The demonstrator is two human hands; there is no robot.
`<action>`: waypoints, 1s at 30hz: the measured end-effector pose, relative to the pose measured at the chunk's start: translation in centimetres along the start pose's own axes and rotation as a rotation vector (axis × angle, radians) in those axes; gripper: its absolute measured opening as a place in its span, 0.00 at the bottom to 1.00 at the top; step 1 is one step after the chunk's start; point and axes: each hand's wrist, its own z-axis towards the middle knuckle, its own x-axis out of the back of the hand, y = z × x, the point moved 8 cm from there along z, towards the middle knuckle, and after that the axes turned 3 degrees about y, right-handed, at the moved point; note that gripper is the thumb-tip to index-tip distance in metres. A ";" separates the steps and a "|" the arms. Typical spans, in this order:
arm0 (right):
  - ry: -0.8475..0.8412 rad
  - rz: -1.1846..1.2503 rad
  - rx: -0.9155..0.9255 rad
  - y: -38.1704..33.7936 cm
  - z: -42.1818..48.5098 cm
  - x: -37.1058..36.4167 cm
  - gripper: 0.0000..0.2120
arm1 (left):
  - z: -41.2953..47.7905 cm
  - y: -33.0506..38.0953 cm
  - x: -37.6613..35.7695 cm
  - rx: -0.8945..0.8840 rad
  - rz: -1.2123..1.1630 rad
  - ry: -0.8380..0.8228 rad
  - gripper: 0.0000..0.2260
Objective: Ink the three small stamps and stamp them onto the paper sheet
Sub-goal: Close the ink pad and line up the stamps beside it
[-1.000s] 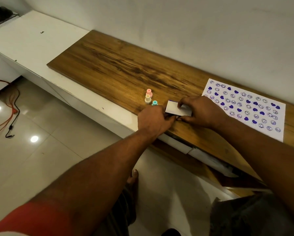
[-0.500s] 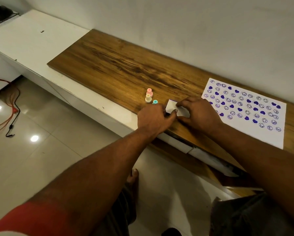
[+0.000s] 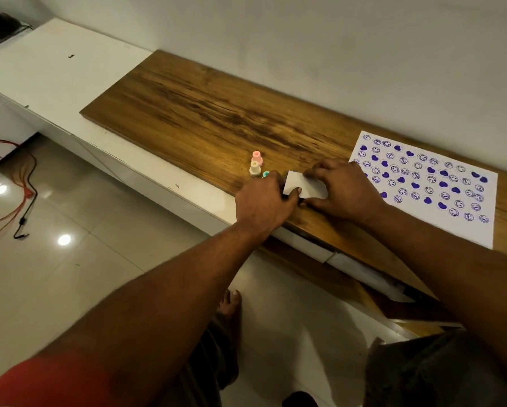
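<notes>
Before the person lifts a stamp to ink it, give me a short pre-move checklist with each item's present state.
1. Three stamps within reach: pink stamp and cream stamp upright, teal stamp partly hidden: ok.
2. Hands free: left hand and right hand both hold the white box: not ok.
3. Box open, ink exposed: cannot tell.
4. Paper sheet flat on the wooden board: ok.
5. Blank space on sheet: ok, near edge.

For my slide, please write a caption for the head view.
Both hands, left and right, grip a small white box beside three stamps and the stamped sheet.
</notes>
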 end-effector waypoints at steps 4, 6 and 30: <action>0.015 -0.006 -0.046 0.3 0.0 -0.7 0.34 | 0.1 0.0 -0.2 0.009 0.009 -0.011 0.21; 0.017 0.011 -0.052 0.5 0.0 -0.8 0.34 | 0.1 0.0 -0.3 0.021 0.011 -0.022 0.21; 0.067 -0.031 -0.208 2.1 -0.4 0.2 0.39 | 0.2 -0.1 -0.6 0.067 0.005 -0.057 0.18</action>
